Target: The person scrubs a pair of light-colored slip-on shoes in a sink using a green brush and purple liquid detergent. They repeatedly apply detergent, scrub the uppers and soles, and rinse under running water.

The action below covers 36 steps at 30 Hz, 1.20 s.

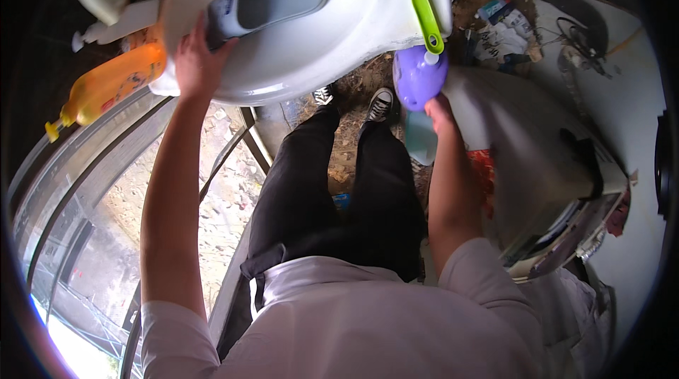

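A grey slide sandal (286, 0) lies tilted in the white ceramic washbasin (339, 34), its dark opening facing up. My left hand (200, 61) reaches over the basin's near left rim. Its thumb and fingers are around the sandal's toe end, which the hand partly hides. To the right of the basin, my right hand (439, 112) grips the lower end of a purple plastic bottle (419, 79) with a white cap. Just above that bottle, a lime-green plastic handle (419, 2) lies over the basin's right edge; its far end is cut off by the picture's top.
An orange bottle with a yellow pump (114, 84) lies left of the basin. A teal translucent container (420, 137) is below the purple bottle. A large pale appliance or cabinet (530, 140) stands at right, a window (106, 209) at left. Litter (504, 34) lies upper right.
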{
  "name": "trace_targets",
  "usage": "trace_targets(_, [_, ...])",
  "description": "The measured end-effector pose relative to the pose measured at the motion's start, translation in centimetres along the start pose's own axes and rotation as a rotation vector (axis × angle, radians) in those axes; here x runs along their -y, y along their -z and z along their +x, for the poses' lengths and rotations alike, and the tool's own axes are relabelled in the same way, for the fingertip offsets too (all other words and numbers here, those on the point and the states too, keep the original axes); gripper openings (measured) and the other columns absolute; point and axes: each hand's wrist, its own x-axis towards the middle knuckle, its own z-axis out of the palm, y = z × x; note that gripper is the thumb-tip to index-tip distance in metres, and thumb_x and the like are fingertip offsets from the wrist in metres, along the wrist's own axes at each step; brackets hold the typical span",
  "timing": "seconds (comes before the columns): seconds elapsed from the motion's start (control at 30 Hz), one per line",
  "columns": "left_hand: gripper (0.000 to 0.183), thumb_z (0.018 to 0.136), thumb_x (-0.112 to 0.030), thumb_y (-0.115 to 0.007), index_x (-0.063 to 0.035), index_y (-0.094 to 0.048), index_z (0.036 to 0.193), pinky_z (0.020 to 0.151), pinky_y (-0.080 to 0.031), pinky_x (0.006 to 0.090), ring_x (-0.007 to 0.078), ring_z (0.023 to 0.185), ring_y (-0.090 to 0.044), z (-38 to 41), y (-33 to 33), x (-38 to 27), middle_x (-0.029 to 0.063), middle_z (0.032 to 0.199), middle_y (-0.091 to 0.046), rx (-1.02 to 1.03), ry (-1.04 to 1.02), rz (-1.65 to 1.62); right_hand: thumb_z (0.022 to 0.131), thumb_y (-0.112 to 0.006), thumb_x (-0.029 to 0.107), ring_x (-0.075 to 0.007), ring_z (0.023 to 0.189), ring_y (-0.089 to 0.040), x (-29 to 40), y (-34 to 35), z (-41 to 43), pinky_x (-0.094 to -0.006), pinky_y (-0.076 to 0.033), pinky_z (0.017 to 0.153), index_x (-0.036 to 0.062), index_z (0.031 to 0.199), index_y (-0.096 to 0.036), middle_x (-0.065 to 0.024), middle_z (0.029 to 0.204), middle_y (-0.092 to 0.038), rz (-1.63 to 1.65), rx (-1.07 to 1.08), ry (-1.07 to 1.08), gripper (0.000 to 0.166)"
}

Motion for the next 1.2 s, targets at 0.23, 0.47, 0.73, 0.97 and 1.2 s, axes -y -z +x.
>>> trace_targets(0.23, [0.100, 0.079, -0.048, -0.090, -0.0069, -0.040, 0.155, 0.109, -0.049, 0.0520, 0.0409, 0.132, -0.060, 2.6, 0.3, -3.3, 0.0208, 0.140, -0.066, 0.109, 0.120, 0.015, 0.098, -0.065, 0.036, -0.0318, 0.131, -0.063, 8.8, 4.0, -22.0, -0.0420, -0.048, 0.106, 0.0015, 0.138, -0.065, -0.0213, 0.141, -0.067, -0.272, -0.008, -0.051, 0.053])
trace_targets(0.47, [0.046, 0.093, -0.029, -0.082, -0.0079, -0.069, 0.131, 0.107, -0.045, 0.0504, 0.0343, 0.124, -0.056, -4.7, 7.7, -10.2, 0.0158, 0.134, -0.061, 0.005, -0.426, -0.518, 0.086, -0.054, 0.008, -0.0477, 0.123, -0.064, 7.8, 4.9, -33.2, -0.0506, -0.048, 0.104, -0.0010, 0.125, -0.070, -0.0314, 0.122, -0.070, -0.588, -0.047, 0.357, 0.043])
trace_targets(0.73, [0.060, 0.079, 0.007, -0.077, -0.0105, -0.071, 0.136, 0.095, -0.058, 0.0422, 0.0359, 0.116, -0.058, -10.5, 19.7, -13.6, 0.0146, 0.129, -0.056, 0.219, -0.828, -1.100, 0.082, -0.052, -0.004, -0.0488, 0.116, -0.067, 19.3, 1.7, -45.9, -0.0504, -0.052, 0.098, -0.0033, 0.124, -0.069, -0.0296, 0.115, -0.073, -0.662, -0.061, 0.672, 0.045])
trace_targets(0.97, [0.051, 0.079, 0.000, -0.085, -0.0039, -0.070, 0.127, 0.087, -0.054, 0.0418, 0.0344, 0.098, -0.058, -10.5, 24.4, -12.2, 0.0138, 0.105, -0.055, 0.092, -0.728, -1.050, 0.084, -0.054, -0.005, -0.0427, 0.113, -0.071, 22.7, 1.0, -49.4, -0.0471, -0.053, 0.097, -0.0045, 0.121, -0.070, -0.0281, 0.111, -0.075, -0.513, 0.017, 0.599, 0.040])
trace_targets(1.2, [0.053, 0.083, -0.025, -0.089, 0.0001, -0.067, 0.124, 0.085, -0.052, 0.0429, 0.0323, 0.090, -0.057, -11.1, 25.7, -13.0, 0.0123, 0.093, -0.053, 0.085, -0.407, -0.905, 0.084, -0.052, -0.002, -0.0447, 0.115, -0.069, 24.8, 0.2, -50.1, -0.0468, -0.052, 0.098, -0.0046, 0.121, -0.069, -0.0300, 0.114, -0.073, -0.482, 0.031, 0.486, 0.041])
